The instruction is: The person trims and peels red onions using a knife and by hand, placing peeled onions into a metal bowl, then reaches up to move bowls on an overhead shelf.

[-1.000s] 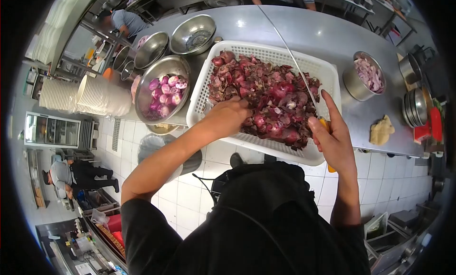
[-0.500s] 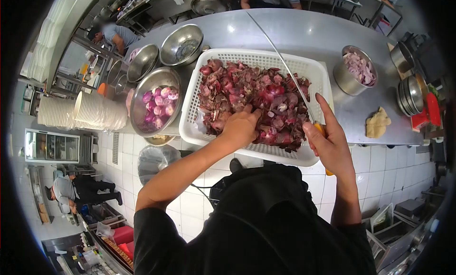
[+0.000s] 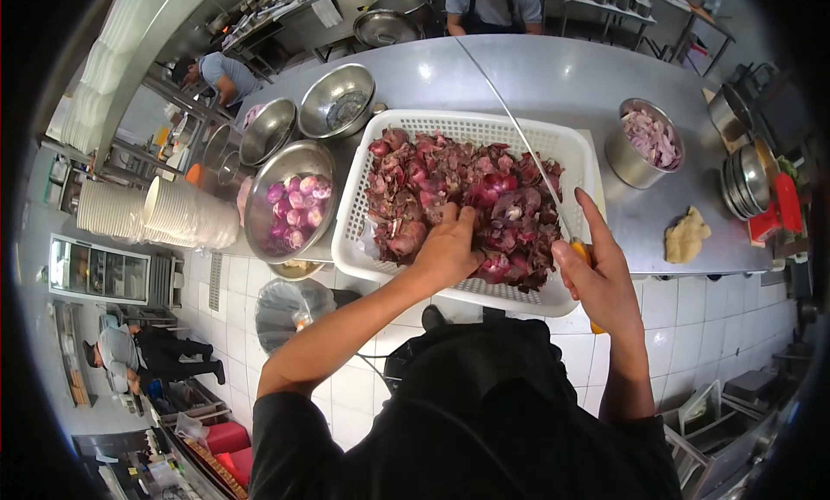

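Observation:
A white perforated plastic basket (image 3: 350, 215) stands at the table's near edge, heaped with red onions and loose dry onion skins (image 3: 424, 167). My left hand (image 3: 445, 251) reaches over its front rim, fingers parted and touching the onions; the fingertips are partly sunk among the skins, and no held onion shows. At the right rim, my right hand (image 3: 596, 267) grips the yellow handle of a long knife (image 3: 523, 141), with the index finger stretched out. The blade slants up and left above the basket. Left of the basket, a steel bowl (image 3: 324, 159) holds peeled red onions (image 3: 298, 208).
More steel bowls (image 3: 339, 101) stand at the back left, near stacked paper cups (image 3: 186, 208). To the right are a steel pot (image 3: 635, 165) of cut onion, a yellowish cloth (image 3: 687, 236) and stacked bowls (image 3: 745, 180). A lined bin (image 3: 285, 305) is below left. Other people stand nearby.
The whole view has shifted, so the table and basket sit slightly lower. My left hand has moved a little over the onions. My right hand keeps its grip on the knife.

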The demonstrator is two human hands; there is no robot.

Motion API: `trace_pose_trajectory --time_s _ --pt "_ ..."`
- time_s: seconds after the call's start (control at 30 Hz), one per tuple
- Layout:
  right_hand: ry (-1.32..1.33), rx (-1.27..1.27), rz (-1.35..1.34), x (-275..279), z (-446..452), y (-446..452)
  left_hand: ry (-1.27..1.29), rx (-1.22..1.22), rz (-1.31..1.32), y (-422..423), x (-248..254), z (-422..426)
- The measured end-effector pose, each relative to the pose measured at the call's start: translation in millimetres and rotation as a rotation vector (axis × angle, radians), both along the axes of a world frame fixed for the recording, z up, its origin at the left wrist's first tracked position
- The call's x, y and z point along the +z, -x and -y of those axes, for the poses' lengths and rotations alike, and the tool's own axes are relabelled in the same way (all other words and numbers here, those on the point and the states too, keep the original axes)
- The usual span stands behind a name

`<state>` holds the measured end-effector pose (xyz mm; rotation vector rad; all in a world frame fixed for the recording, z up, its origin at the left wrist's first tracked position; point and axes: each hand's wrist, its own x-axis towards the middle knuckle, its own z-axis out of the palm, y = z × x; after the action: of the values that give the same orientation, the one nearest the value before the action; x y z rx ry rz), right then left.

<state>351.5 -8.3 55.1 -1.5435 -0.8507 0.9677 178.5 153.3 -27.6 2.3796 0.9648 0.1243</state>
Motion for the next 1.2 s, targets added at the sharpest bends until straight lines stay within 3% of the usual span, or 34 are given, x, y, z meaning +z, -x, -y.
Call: trace_pose_trajectory --time_s 0.1,0.2,0.3,0.4,0.5,0.6,0.7,0.8,0.83,0.93,1.2 --pt "0.044 -0.005 -0.016 5.1 5.2 -6.4 -0.090 0.062 -0.026 7.1 18.5 -0.9" --pt "0.075 0.002 -0.017 4.6 10.1 -6.9 -0.091 0.016 -0.199 11.6 0.0 -13.9" --pt "0.071 0.017 0.003 1.6 9.9 -7.8 -0.022 0.053 -0.037 7.0 -1.7 -14.9" --pt "0.022 0.017 0.019 -1.1 8.4 -4.5 0.078 0.059 -0.195 -2.3 0.2 -11.4" --pt "0.000 0.013 0.009 -0.8 8.1 -1.4 -0.012 0.014 -0.191 -4.0 -23.1 -2.4" --pt "0.000 0.015 -0.001 1.5 7.4 -1.8 -0.036 0.006 -0.148 -0.2 -29.3 -8.5" --pt "0.017 0.009 0.024 -0.5 12.9 -4.6 -0.015 0.041 0.013 11.5 12.4 -13.3" --pt "0.087 0.032 0.068 0.4 16.6 -8.0 0.046 0.105 0.254 32.8 17.2 -32.3" --pt "0.118 0.049 0.085 1.1 16.6 -8.4 0.657 0.291 0.425 34.6 32.9 -33.2" --pt "0.132 0.084 0.071 -0.3 13.1 -4.7 0.833 0.464 0.708 40.4 42.3 -37.9" --pt "0.215 0.291 0.209 4.2 9.7 3.6 1.181 0.400 1.035 58.9 43.0 -50.3"
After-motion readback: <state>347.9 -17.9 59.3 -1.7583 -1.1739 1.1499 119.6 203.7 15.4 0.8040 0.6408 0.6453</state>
